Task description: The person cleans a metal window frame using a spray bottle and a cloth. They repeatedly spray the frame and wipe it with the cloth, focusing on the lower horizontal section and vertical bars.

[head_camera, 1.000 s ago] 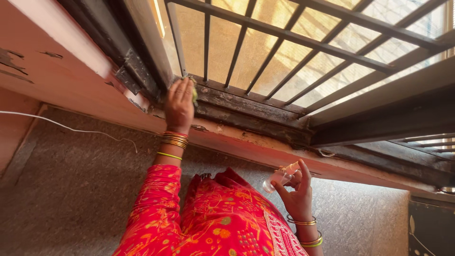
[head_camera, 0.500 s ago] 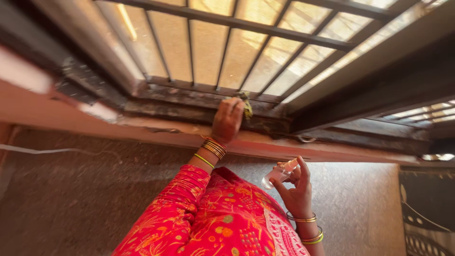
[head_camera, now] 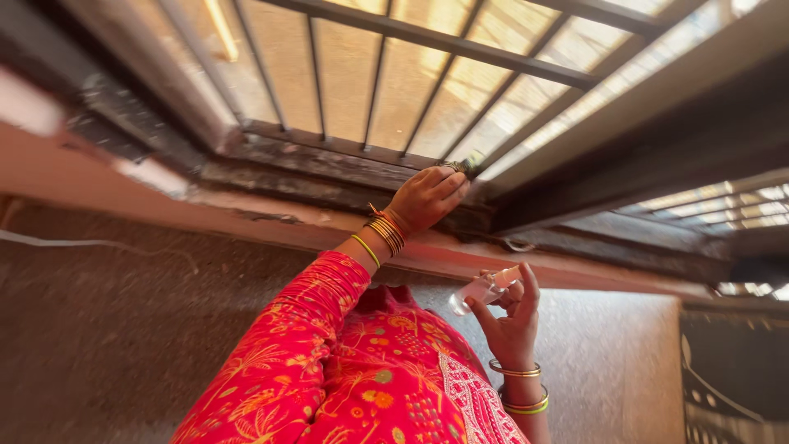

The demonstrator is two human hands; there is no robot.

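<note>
- The right hand, nearest the camera, grasps a small clear spray bottle in front of the red dress.
- Farther off, the left hand presses a cloth, mostly hidden, on the dirty window sill, so the wiping step seems in hand.
- Beyond it stands the window grille.

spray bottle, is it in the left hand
No, the small clear spray bottle sits in the right hand, while the left hand presses on the dark window sill.
</note>
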